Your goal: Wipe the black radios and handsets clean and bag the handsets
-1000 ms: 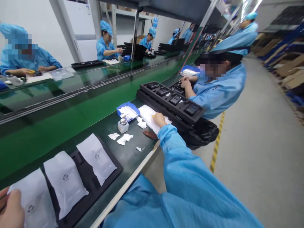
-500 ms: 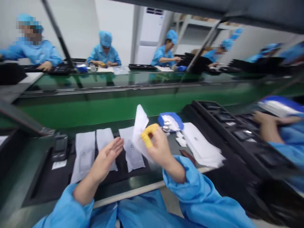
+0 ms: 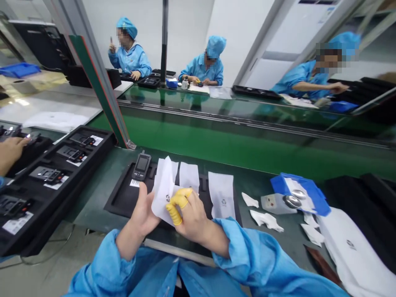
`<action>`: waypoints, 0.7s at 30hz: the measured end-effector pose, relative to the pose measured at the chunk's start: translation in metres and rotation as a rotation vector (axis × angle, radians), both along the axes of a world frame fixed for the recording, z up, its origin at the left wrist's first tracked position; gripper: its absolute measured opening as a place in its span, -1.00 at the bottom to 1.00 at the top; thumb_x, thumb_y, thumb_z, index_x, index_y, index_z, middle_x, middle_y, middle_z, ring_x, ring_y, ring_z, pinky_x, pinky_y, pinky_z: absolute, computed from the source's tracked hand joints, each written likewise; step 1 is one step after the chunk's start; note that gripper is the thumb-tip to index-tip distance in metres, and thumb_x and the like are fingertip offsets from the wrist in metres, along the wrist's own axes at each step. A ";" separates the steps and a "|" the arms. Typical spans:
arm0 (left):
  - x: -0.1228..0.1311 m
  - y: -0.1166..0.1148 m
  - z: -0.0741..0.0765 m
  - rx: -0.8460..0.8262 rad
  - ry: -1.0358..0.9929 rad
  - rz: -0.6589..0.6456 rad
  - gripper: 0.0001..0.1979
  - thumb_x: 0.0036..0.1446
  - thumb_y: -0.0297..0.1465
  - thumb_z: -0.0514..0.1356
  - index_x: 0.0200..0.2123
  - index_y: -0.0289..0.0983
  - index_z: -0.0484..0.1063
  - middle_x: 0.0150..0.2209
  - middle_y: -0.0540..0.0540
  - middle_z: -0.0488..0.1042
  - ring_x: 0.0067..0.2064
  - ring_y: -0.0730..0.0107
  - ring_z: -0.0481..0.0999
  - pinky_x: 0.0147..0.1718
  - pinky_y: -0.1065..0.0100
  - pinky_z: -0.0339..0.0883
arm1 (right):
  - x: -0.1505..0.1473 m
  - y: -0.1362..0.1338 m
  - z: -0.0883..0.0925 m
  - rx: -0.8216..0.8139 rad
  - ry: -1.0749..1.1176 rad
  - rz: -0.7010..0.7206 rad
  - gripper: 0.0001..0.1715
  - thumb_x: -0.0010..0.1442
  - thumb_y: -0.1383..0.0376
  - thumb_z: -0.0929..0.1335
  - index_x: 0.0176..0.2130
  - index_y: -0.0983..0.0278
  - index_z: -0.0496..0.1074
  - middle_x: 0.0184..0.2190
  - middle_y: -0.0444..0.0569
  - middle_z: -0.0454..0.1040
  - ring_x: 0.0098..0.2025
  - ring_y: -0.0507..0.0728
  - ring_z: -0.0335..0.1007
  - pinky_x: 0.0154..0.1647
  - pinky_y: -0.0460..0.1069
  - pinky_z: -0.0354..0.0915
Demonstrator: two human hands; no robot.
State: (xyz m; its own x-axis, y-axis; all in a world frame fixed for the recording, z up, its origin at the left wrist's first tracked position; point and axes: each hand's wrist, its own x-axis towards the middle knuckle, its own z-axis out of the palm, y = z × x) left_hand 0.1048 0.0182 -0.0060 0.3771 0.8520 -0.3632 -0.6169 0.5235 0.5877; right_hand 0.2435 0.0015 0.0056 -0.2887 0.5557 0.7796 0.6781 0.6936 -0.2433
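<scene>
The one view comes from the wearer's head, looking forward and down on the bench [image 3: 93,211]. The left hand [image 3: 144,216] and right hand [image 3: 194,216] are close, just below mid-picture, the wearer's sleeves [image 3: 272,258] at the bottom edge. Past the green divider [image 3: 216,134], co-workers [image 3: 132,58] sit farther off; the far bench [image 3: 247,108] slopes down rightward.

White paper-like pouch [image 3: 163,181] is standing nearly upright, corner pointing up, dark recycling mark showing; right hand [image 3: 187,212] pinching it, partly hiding black tray [image 3: 120,200].

The dark-printed bag [image 3: 162,194] is white, finger cots [image 3: 174,214] yellow, tray [image 3: 122,199] black.
</scene>
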 end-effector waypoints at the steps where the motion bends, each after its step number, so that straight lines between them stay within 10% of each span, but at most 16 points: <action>1: -0.006 0.001 0.000 0.011 0.017 0.087 -0.34 -0.26 0.15 0.29 -0.27 -0.29 0.54 -0.23 -0.19 0.60 -0.03 -0.02 0.52 -0.06 0.14 0.41 | -0.004 0.001 -0.004 -0.019 -0.021 0.005 -0.91 0.21 0.34 0.25 -0.33 0.26 0.33 -0.45 0.00 0.36 -0.37 0.12 0.24 -0.40 0.00 0.30; 9: -0.050 0.019 -0.008 0.086 0.262 0.503 -0.55 -0.32 -0.20 0.46 -0.32 -0.31 0.53 -0.34 -0.11 0.61 -0.26 0.24 0.59 -0.18 0.27 0.46 | -0.026 0.038 -0.008 -0.409 -0.224 0.130 -0.64 0.23 0.06 0.25 -0.40 0.25 0.40 -0.44 -0.03 0.40 -0.36 0.09 0.29 -0.34 -0.02 0.28; 15: -0.070 0.019 -0.012 0.060 0.366 0.447 -0.52 -0.47 -0.20 0.50 -0.45 -0.32 0.48 -0.52 -0.04 0.57 -0.49 0.39 0.53 -0.45 0.41 0.42 | -0.064 0.154 0.016 -0.837 -0.226 -0.198 -0.63 0.28 0.21 0.23 0.03 0.26 0.36 0.00 0.09 0.39 0.07 0.14 0.27 0.11 0.03 0.17; 21: -0.075 0.016 -0.010 0.082 0.429 0.351 -0.48 -0.47 -0.24 0.49 -0.37 -0.37 0.50 -0.51 -0.11 0.57 -0.54 0.34 0.52 -0.50 0.36 0.40 | -0.109 0.208 -0.005 -1.111 -0.266 -0.265 -0.62 0.26 0.13 0.28 -0.01 0.29 0.37 -0.03 0.04 0.41 -0.02 0.16 0.37 0.00 0.19 0.31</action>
State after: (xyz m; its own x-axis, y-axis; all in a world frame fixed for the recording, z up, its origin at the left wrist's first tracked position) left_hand 0.0302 0.0345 -0.0160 -0.1015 0.9316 -0.3491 -0.4422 0.2721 0.8546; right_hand 0.1349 0.2090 0.0011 -0.1423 0.9604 -0.2396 0.8904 0.0185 -0.4548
